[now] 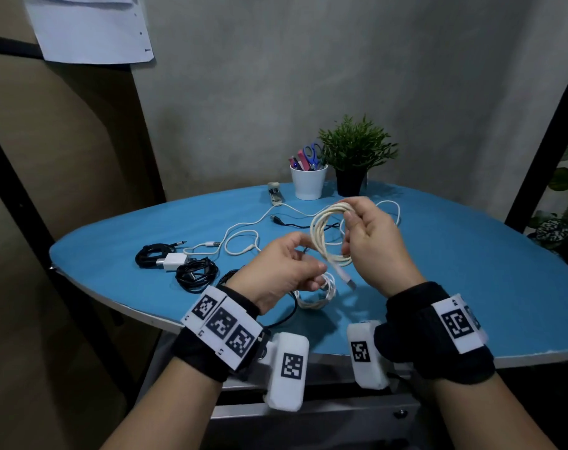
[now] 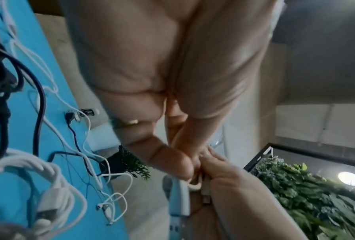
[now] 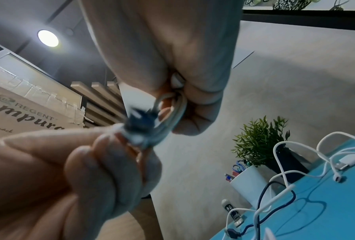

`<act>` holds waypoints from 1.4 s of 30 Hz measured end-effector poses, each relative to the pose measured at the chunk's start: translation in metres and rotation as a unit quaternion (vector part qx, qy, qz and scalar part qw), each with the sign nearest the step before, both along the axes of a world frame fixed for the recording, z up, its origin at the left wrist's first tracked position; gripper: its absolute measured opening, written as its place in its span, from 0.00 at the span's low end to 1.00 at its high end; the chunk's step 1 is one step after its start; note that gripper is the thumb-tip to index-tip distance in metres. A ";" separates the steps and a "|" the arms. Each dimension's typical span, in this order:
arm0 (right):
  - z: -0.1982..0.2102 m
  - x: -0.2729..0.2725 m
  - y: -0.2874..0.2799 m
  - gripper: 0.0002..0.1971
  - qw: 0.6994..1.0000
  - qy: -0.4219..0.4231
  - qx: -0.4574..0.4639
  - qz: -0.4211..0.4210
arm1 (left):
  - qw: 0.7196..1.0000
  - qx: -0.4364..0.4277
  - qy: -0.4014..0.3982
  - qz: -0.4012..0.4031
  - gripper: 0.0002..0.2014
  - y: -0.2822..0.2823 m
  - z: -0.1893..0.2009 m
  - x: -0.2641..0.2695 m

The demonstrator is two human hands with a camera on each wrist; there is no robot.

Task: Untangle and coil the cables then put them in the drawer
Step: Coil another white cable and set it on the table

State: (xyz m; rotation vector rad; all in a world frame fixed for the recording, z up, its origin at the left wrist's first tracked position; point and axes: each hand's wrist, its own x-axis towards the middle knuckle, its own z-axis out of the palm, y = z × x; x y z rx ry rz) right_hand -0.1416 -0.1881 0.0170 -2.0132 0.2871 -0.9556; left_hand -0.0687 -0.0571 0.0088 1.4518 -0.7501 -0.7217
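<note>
My right hand (image 1: pixel 350 227) grips a cream cable (image 1: pixel 321 233) wound into a loop and holds it upright above the blue table (image 1: pixel 454 271). My left hand (image 1: pixel 313 266) pinches the loop's lower strand just above the dangling USB plug (image 1: pixel 348 281). In the left wrist view the thumb and fingers (image 2: pixel 172 164) close on the cream cable (image 2: pixel 195 185). In the right wrist view the cable's strands (image 3: pixel 173 110) pass through my right fist. A coiled white cable (image 1: pixel 318 298) lies under my left hand. Loose white cables (image 1: pixel 243 237) and a black cable (image 1: pixel 290 223) lie tangled behind.
Two black coils (image 1: pixel 196 275) and a white charger plug (image 1: pixel 173 261) lie at the table's left. At the back stand a stapler (image 1: pixel 275 193), a white pen cup (image 1: pixel 308 181) and a potted plant (image 1: pixel 354 157). A grey cabinet front (image 1: pixel 308 414) sits below the table's near edge.
</note>
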 end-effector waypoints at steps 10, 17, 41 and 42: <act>0.004 -0.001 0.001 0.10 0.999 -0.034 0.000 0.009 | 0.996 -0.050 0.027 0.068 0.14 -0.011 0.000 -0.016; 0.003 -0.005 0.004 0.13 0.990 -0.037 0.114 0.080 | 0.993 0.010 -0.072 0.089 0.10 -0.007 -0.001 -0.005; 0.000 -0.007 0.004 0.10 0.990 -0.047 0.115 0.067 | 0.908 0.069 -0.370 0.181 0.05 0.017 0.021 0.016; 0.002 -0.007 0.005 0.10 0.985 -0.055 0.142 0.081 | 0.904 0.063 -0.375 0.196 0.05 0.016 0.022 0.015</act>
